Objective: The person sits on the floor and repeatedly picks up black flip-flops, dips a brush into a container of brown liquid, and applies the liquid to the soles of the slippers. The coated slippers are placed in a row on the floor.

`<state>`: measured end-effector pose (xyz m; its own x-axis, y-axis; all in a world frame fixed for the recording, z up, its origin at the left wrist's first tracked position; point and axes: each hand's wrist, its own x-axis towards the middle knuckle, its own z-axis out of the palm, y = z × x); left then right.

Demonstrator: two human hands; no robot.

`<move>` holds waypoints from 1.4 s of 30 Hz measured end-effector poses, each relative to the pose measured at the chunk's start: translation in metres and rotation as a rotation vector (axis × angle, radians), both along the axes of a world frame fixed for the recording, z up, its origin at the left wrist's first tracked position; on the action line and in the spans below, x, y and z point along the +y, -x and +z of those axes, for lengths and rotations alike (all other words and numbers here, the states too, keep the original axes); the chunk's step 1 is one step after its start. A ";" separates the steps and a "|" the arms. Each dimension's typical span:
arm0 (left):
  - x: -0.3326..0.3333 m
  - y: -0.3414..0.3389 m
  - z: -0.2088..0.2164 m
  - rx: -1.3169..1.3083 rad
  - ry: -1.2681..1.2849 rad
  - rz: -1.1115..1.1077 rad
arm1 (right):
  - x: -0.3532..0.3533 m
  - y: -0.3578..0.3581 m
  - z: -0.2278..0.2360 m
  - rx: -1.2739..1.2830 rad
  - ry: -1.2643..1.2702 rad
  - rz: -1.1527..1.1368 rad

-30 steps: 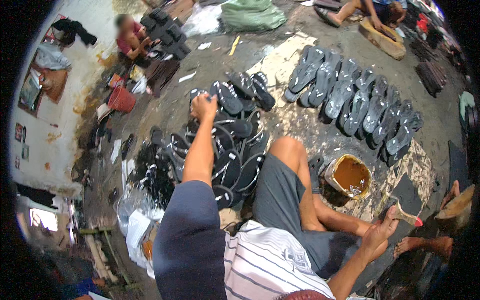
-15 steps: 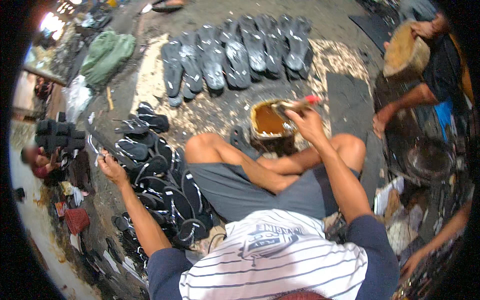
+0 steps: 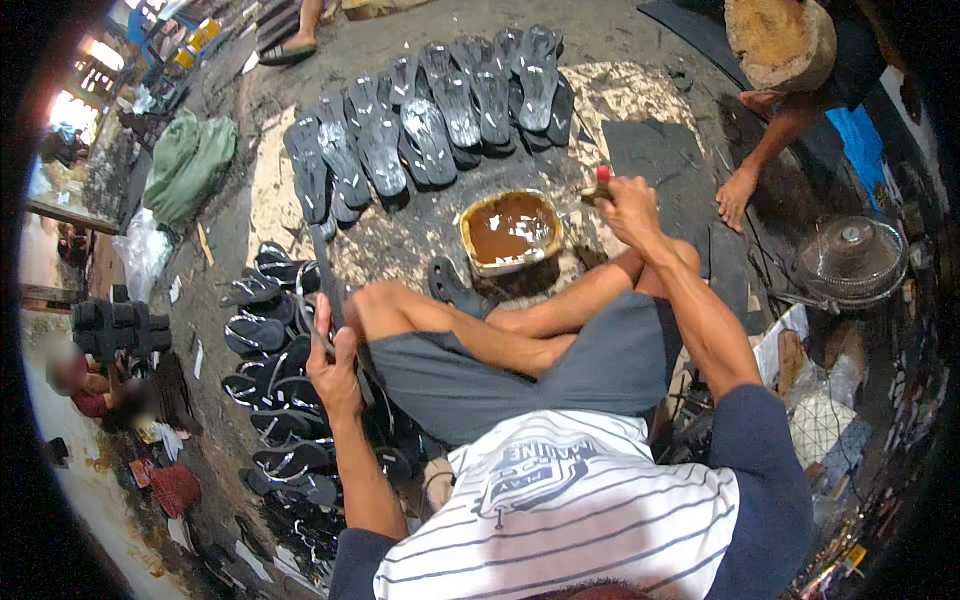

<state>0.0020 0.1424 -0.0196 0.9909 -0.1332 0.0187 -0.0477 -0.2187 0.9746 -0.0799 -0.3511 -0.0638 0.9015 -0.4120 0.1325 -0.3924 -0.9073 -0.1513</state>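
Observation:
My left hand [image 3: 333, 362] grips a black flip-flop [image 3: 326, 265], turned nearly edge-on beside my left knee. Its strap is mostly hidden by my fingers. My right hand [image 3: 630, 212] is closed round a brush [image 3: 588, 193] with a red-tipped handle, to the right of a tub [image 3: 467, 252] of shiny brown liquid, probably glue. Beyond the tub lie rows of dark sandal soles [image 3: 425, 135], their tops wet-looking and glossy. To my left, many strapped flip-flops [image 3: 257, 333] lie piled along my thigh.
A dark flat sheet [image 3: 655, 150] lies right of the tub. Farther right are a person's bare foot [image 3: 736, 195], a round wooden block [image 3: 780, 45] and a caged fan [image 3: 850, 255]. A green sack [image 3: 190, 170] lies far left; another person sits near stacked black pieces [image 3: 120, 328].
My left hand has brought the flip-flop rightward to beside my knee. The brush has left the tub's edge and moved right with my right hand. The whole view has shifted.

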 end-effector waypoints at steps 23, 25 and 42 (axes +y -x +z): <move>-0.131 0.063 0.035 0.450 1.020 -0.412 | 0.133 -0.042 0.121 -0.683 -1.063 0.195; -0.129 0.061 0.026 0.457 1.062 -0.428 | 0.172 -0.019 0.115 -0.828 -1.126 0.299; -0.149 -0.018 0.040 0.448 1.407 -0.379 | 0.238 0.052 0.106 -0.640 -0.920 0.808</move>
